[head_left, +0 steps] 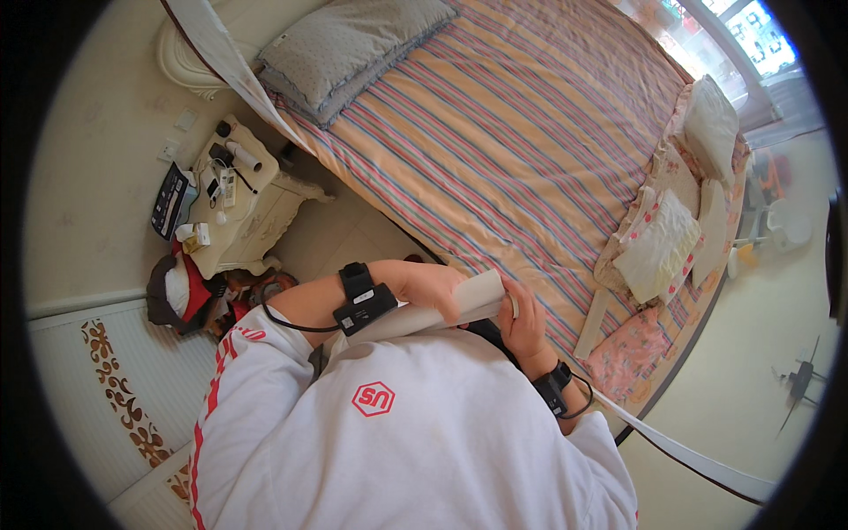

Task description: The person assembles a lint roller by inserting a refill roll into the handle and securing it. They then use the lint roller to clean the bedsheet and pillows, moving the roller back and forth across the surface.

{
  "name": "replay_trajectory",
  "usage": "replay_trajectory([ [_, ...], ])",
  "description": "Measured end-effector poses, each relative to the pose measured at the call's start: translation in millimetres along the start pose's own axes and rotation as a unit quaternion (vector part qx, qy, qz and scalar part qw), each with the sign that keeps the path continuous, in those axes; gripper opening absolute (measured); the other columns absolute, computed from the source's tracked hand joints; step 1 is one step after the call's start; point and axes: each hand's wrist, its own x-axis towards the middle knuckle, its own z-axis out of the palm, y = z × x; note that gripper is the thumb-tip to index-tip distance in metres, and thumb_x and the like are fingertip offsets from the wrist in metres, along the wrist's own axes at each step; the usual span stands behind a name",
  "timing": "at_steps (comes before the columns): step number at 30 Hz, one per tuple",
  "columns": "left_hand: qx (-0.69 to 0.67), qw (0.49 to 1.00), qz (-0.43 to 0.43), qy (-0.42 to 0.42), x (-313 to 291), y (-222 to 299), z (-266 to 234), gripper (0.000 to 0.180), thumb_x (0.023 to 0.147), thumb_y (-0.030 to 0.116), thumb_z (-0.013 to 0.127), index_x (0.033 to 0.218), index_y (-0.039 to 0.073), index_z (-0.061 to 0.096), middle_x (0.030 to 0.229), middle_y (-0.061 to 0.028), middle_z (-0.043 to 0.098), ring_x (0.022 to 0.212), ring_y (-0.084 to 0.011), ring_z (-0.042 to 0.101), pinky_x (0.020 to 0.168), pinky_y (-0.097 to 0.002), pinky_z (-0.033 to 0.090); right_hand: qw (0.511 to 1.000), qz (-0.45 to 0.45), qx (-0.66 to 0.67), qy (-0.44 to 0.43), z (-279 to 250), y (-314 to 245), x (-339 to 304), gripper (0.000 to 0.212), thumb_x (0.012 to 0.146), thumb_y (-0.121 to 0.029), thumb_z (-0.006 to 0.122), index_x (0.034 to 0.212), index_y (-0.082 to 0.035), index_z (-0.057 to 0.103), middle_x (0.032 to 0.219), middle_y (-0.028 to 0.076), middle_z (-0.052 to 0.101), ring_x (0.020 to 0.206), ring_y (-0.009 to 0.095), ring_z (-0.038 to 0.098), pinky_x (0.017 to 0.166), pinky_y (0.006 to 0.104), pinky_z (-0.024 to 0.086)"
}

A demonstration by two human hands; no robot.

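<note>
A long off-white bundle (406, 321), apparently folded cloth, lies across the front of my body. Its right end is flat-edged and rises slightly toward the bed. My left hand (435, 286) bends over the bundle from above, with the fingers curled down onto it. At the right end my right hand (525, 320) wraps around it, fingers on the outer side. Black devices are strapped to both wrists, with a cable from each. Part of the bundle's left portion is hidden behind my left forearm and its device.
Ahead is a bed with a striped sheet (521, 132). Grey pillows (344, 57) lie at its far left, and folded white and pink cloths (658, 247) along the right. A cream nightstand (256, 212) with small items stands left. Bags (177, 296) sit beside it. White netting edges (680, 446) cross nearby.
</note>
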Motion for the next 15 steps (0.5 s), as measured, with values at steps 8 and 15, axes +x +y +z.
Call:
replay_trajectory([
  [8, 0.062, 0.998, 0.012, -0.013, 3.3, 0.0, 1.8, 0.041, 0.069, 0.010, 0.066, 0.108, 0.002, 0.061, 0.100, -0.0072, 0.068, 0.095, -0.0155, 0.061, 0.086, -0.0296, 0.046, 0.998, -0.003, 0.051, -0.028, -2.4, -2.7, -1.6, 0.036, 0.087, -0.001, 0.057, 0.123, 0.000, 0.052, 0.118, 0.023, 0.057, 0.100, 0.039, 0.060, 0.084, 0.0404, 0.050],
  [15, 0.123, 0.992, -0.026, -0.025, -0.2, 14.7, 4.7, 0.039, 0.066, 0.013, 0.067, 0.104, 0.004, 0.063, 0.096, -0.0059, 0.069, 0.091, -0.0174, 0.063, 0.082, -0.0293, 0.048, 0.979, -0.042, 0.163, -0.115, -10.6, 1.2, 10.3, 0.032, 0.092, -0.008, 0.055, 0.124, -0.002, 0.051, 0.120, 0.019, 0.055, 0.106, 0.036, 0.057, 0.090, 0.0392, 0.048],
])
